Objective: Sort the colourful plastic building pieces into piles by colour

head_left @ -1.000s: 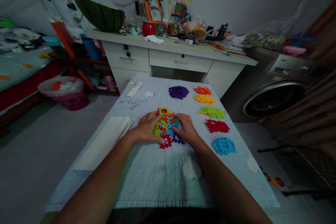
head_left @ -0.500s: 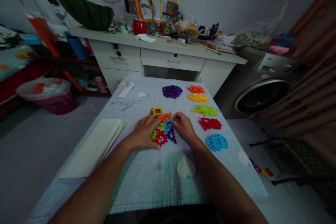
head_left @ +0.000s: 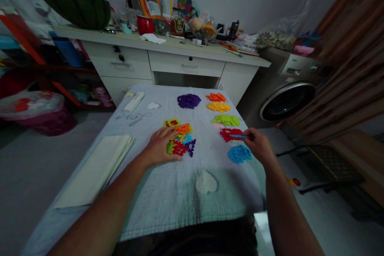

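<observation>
My left hand [head_left: 162, 147] lies on the cloth with thumb and fingers apart, curved along the left side of a mixed-colour heap of interlocking plastic pieces [head_left: 180, 149]. Its fingertips touch the heap's edge. Over on the right, my right hand [head_left: 259, 143] pinches a thin blue plastic piece [head_left: 238, 136], seen edge-on. That piece is held over the red pile [head_left: 226, 133], just above the blue pile [head_left: 239, 154]. Farther back on the same side are a lime green pile [head_left: 226, 120], a yellow pile [head_left: 218, 106] and an orange pile [head_left: 216, 97].
A purple pile [head_left: 188, 101] sits at the table's far side. On the left are a white oblong box [head_left: 133, 102] and a folded cream cloth [head_left: 93, 172]. Behind stands a cluttered white desk [head_left: 186, 64], with a washing machine [head_left: 285, 92] to its right.
My right hand has moved right from the mixed heap to the coloured piles, carrying a blue piece. My left hand stays by the heap. The view has shifted slightly right.
</observation>
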Motion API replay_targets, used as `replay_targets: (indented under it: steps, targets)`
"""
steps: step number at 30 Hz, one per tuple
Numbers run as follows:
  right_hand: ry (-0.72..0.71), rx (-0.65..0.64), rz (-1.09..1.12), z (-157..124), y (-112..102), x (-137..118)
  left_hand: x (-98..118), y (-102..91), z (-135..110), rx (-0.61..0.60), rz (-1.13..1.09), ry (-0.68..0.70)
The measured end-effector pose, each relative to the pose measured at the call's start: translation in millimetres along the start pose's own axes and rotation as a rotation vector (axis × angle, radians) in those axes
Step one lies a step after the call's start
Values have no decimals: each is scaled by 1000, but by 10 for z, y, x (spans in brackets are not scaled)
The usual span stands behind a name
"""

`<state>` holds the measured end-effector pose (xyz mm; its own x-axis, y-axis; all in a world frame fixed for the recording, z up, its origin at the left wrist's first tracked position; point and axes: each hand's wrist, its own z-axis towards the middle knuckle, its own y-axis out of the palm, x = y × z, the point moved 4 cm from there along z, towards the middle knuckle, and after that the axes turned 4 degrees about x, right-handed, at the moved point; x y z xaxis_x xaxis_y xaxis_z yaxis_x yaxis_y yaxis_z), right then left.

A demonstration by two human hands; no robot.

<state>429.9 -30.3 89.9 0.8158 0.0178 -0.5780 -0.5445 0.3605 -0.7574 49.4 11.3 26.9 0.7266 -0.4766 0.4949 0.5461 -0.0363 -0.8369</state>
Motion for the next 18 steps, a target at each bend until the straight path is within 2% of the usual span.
replay_targets:
  steps: [2,5,10,15,18]
  targets:
    - [18,69,-46,-142,-82,182,0,-6,16,46,-39,15]
    - [39,125,-62,-346,-75,404,-13,-32,25,133,-108,36]
    - [3,88,-16,-562,73,594,-79,-93,16,276,-136,54]
    - [-26,93,-21,-536,47,607,-143,-137,21,360,-78,6]
    - [-68,106,-11,-443,13,405,-198,-120,23,372,-44,-61]
